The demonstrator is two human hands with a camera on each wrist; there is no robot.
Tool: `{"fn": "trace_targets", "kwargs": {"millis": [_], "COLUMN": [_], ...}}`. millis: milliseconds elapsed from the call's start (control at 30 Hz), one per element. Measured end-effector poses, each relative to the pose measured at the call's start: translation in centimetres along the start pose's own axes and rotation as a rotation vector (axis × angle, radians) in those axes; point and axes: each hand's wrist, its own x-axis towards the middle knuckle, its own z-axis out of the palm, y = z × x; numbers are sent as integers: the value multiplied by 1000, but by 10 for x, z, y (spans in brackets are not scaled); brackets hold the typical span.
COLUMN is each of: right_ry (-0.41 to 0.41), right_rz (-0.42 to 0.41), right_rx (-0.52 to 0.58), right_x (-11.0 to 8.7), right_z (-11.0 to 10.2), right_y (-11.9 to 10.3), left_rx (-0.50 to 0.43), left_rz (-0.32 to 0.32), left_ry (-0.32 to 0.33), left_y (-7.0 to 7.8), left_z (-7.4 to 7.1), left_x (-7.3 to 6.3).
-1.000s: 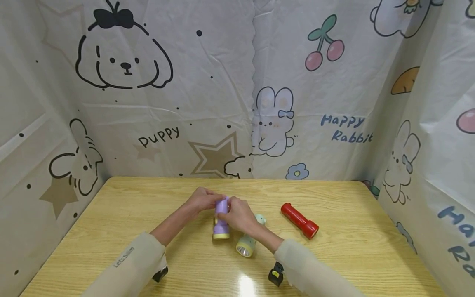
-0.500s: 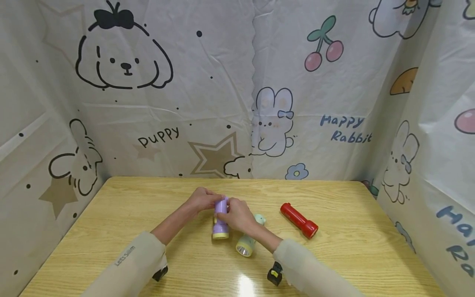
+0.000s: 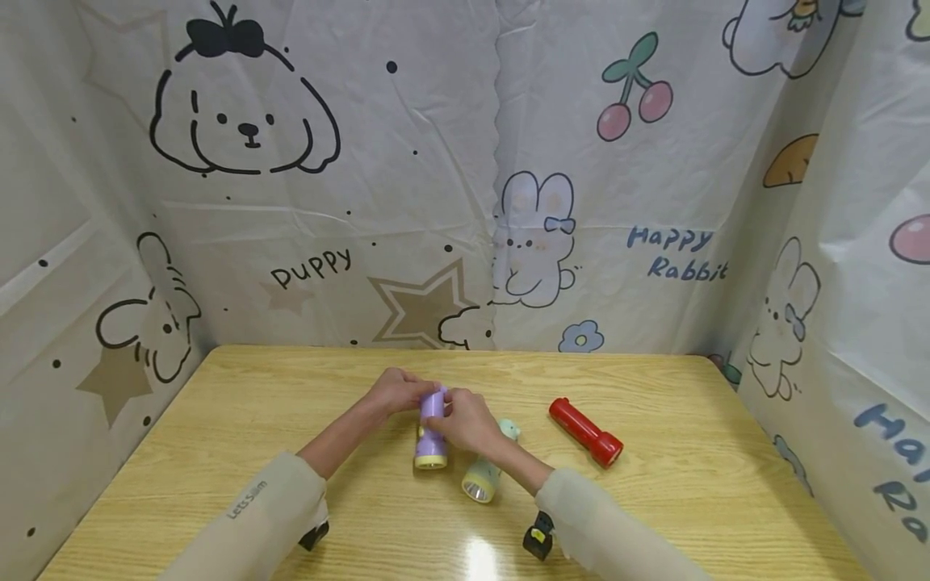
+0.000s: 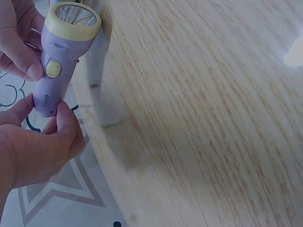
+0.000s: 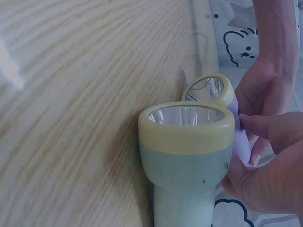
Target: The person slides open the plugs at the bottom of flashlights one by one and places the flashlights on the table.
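Left hand [image 3: 395, 391] pinches the far end, right hand [image 3: 468, 418] seemingly the handier barrel [image 4: 47, 92], of a likely light purple flashlight [image 3: 432, 444].

And here's the table [image 3: 697, 476], pale yellow wood grain sweeping across it, far right corner rounded off. Behind the far edge rises a creased, off-white cloth [image 3: 436, 129], and it's busy! Up over the far left corner, a puppy drawing [image 3: 245, 125] with a black bow, "PUPPY" lettering [image 3: 311, 269] below. Mid-edge, a brown star [image 3: 417, 313]; next along, a rabbit print [image 3: 538, 250], then a blue flower [image 3: 581, 335]. Cherries [image 3: 634, 101] hang high to the right, "Happy Rabbit" lettering [image 3: 677, 252] beneath. Printed side cloths [image 3: 872, 145] flank the left and right edges. Something red and green [image 3: 729, 369] peeks out by the far right corner, too small to call. White glare [image 3: 482, 558] flares near the front edge!
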Motion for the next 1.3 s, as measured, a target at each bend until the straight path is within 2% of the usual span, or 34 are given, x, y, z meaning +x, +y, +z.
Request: {"fn": "trace_targets", "kwargs": {"millis": [467, 700, 1000, 1300], "right_ry": [10, 18, 21, 21], "right_rz": [-9, -6, 1, 17], "right_rx": [-28, -40, -41, -56], "right_x": [2, 3, 4, 5], "right_z": [2, 2, 2, 3], "right_y": [3, 4, 4, 4], "left_rx": [-43, -44, -16, -4], "left_rz": [14, 3, -7, 1], "left_ry": [-6, 14, 0, 47], "left_y": [-3, -2, -3, -4], "left_z": [1, 4, 3, 3], "left_x": [-1, -1, -2, -3]}}
